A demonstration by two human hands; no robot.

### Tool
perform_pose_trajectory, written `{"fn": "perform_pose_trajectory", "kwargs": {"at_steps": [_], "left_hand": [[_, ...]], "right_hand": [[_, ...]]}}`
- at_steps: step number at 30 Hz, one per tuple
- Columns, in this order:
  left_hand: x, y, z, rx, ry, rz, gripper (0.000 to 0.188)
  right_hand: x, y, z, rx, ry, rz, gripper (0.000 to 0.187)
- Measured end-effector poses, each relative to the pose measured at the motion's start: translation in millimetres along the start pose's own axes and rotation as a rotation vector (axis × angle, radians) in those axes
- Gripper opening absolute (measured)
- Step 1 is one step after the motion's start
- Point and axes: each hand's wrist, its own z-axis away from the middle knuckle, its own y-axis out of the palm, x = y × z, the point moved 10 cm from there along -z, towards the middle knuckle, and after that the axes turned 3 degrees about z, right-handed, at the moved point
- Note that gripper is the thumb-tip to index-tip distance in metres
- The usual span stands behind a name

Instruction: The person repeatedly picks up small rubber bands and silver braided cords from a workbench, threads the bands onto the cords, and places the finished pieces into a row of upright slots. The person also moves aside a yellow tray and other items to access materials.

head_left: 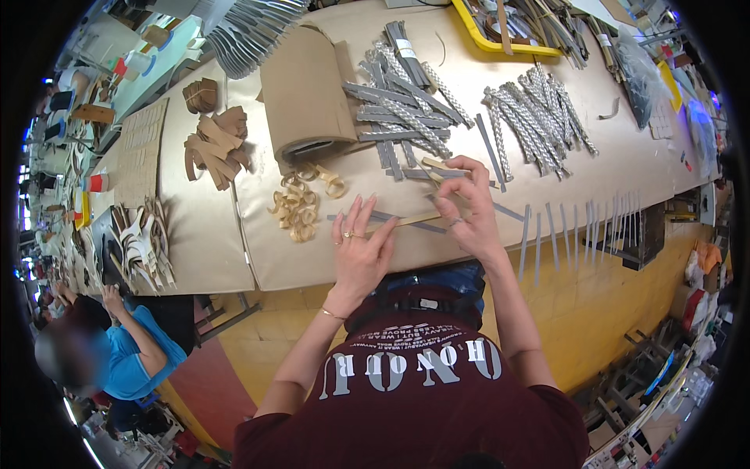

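Observation:
My left hand lies on the table with its fingers stretched out. Its thumb and fingertips press near a narrow tan strip and a grey strip. My right hand is bent, thumb and fingers drawn together around a thin pale tan strip whose loose end curls up beside the fingers. The exact pinch point is partly hidden by the fingers. Just beyond my hands lies a pile of grey strips and silvery braided straps. Curled pale peelings lie left of my left hand.
More braided straps lie at right. Thin grey strips hang along the table's front edge. A brown padded roll, brown leather pieces and a yellow tray stand farther off. A person in blue works at left.

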Motion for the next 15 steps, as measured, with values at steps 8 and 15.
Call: {"fn": "perform_pose_trajectory", "kwargs": {"at_steps": [8,15], "left_hand": [[-25,-53,-44,-0.202,-0.079,0.546,0.045],[-49,-84,-62,-0.355,0.075,0.529,0.027]], "right_hand": [[25,0,-16,0.012,-0.111,-0.342,0.015],[55,-15,-24,-0.102,0.014,-0.277,0.012]]}}
